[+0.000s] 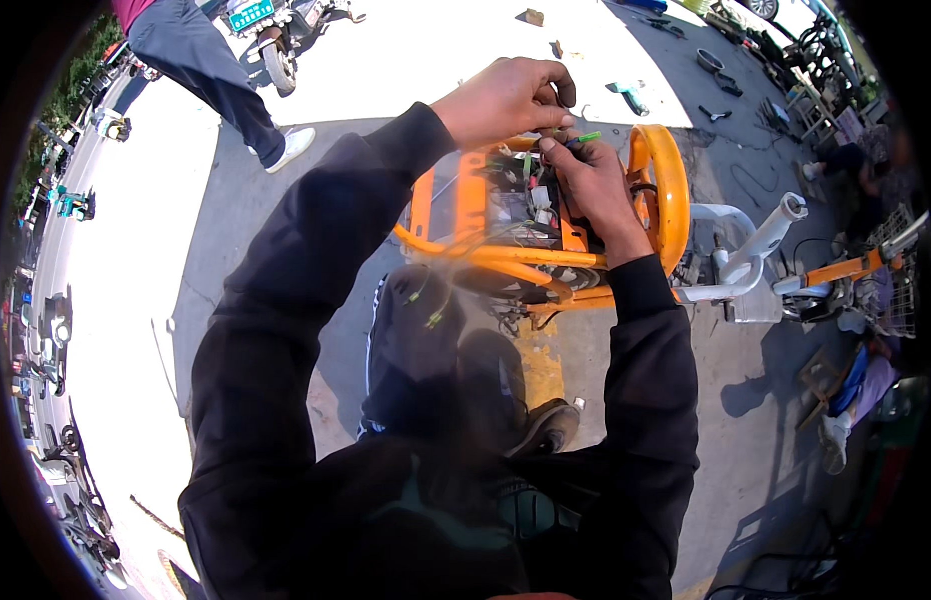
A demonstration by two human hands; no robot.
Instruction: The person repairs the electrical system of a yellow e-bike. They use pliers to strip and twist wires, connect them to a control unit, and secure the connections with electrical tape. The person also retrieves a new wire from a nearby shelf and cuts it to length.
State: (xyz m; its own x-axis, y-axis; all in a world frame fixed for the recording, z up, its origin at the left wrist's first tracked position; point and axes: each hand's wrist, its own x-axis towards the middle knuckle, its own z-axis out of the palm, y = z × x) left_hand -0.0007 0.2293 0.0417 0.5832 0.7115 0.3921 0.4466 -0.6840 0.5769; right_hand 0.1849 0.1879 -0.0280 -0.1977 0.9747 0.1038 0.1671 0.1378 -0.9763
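Observation:
In front of me is an orange tubular vehicle frame [670, 185] with colored wires and small connectors [534, 178] in its open middle. Above the frame, my left hand [508, 100] is closed with thumb and fingertips drawn together; what they pinch is too small to make out. Close by on its right, my right hand [598, 188] pinches a thin wire between thumb and forefinger, beside a bright green piece [589, 136]. Wires with pale yellow-green ends [436, 318] hang over the frame's near side, in front of my knees.
A white front tube [771, 240] joins the frame on the right. A teal tool [631, 98] lies on the ground beyond. A person's leg [211, 75] and a parked two-wheeler [278, 60] stand at the upper left. Another person's shoe [835, 440] shows at the right.

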